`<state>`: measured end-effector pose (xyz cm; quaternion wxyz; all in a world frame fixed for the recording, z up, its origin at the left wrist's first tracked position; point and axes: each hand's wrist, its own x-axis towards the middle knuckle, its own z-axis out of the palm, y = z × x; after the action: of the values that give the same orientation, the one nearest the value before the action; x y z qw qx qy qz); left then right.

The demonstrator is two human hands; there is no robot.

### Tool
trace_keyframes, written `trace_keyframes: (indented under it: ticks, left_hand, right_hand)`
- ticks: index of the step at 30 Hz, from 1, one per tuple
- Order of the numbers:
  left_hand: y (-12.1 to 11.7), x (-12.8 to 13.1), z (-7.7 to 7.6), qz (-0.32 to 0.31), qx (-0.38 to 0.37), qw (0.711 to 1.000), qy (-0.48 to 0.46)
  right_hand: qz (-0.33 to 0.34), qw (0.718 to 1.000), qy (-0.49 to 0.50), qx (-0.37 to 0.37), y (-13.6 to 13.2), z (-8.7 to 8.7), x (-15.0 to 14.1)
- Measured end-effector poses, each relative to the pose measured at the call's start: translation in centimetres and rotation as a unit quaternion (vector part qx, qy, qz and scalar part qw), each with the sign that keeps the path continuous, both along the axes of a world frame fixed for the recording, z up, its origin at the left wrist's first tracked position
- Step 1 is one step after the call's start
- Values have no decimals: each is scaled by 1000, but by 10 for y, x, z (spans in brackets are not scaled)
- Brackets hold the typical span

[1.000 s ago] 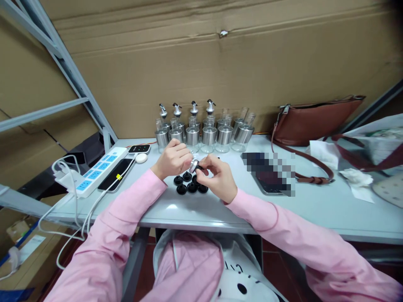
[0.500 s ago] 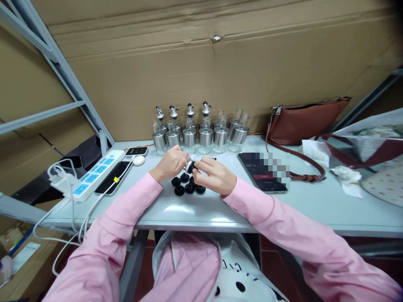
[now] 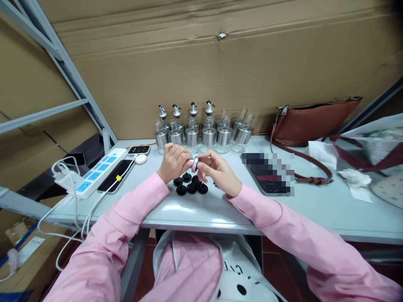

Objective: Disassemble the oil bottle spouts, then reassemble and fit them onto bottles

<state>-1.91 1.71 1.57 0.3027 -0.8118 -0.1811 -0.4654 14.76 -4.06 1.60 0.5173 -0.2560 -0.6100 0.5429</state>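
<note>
Between my two hands is a silver-and-black pour spout [image 3: 195, 163], held above the table. My left hand [image 3: 174, 162] is closed round its left end, hiding that part. My right hand [image 3: 220, 173] pinches its right side between thumb and fingers. Just below lie several black stoppers [image 3: 192, 188] in a small cluster. Behind my hands stand several glass bottles with steel bands [image 3: 208, 136] in two rows. Some in the back row carry silver pour spouts [image 3: 193, 109] with black tips; the front ones have bare necks.
To the left lie a white power strip [image 3: 103, 170], a dark phone [image 3: 115, 178] with a white cable, and a small black device [image 3: 139, 149]. On the right are another phone [image 3: 267, 180], a brown bag [image 3: 315, 121] with a strap, and crumpled tissue [image 3: 355, 178]. Cardboard [image 3: 151, 63] stands behind.
The pour spout has turned between my hands, its silver ring now facing me more. My right fingers opened from a tighter curl and shifted their grip on it. Bottles and stoppers look unmoved.
</note>
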Motion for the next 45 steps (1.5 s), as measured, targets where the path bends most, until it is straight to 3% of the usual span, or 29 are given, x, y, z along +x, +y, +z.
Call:
trace_keyframes:
  ticks: [3,6,13,16,19,24,30,35,40,45]
  left_hand:
    - [4,-8,3,15,49,998,24]
    - [4,-12,10,0,77,996,37]
    - [1,-10,29,9,20,994,105]
    - [2,-9,32,3,-14,993,119]
    - [2,-9,32,4,-58,990,125]
    - [3,-7,30,24,-105,987,116]
    - [22,-16,17,12,-218,972,84]
    - [51,-35,-3,75,-339,936,-52]
    - [56,-33,-19,140,-388,911,-13]
    - [54,-24,-27,151,-402,903,-27]
  right_hand:
    - [52,997,13,-57,2,2,2]
    - [57,997,31,-50,1,4,1]
    - [-45,999,13,16,-5,5,-5]
    - [-115,988,-50,95,-5,3,-2]
    - [-185,945,-159,219,-4,2,3]
    - [-231,837,-270,416,5,2,11]
    - [-230,782,-304,493,15,0,16]
    - [-237,792,-284,486,11,3,17]
    - [-242,794,-311,463,11,3,21]
    - [-245,809,-335,416,18,3,27]
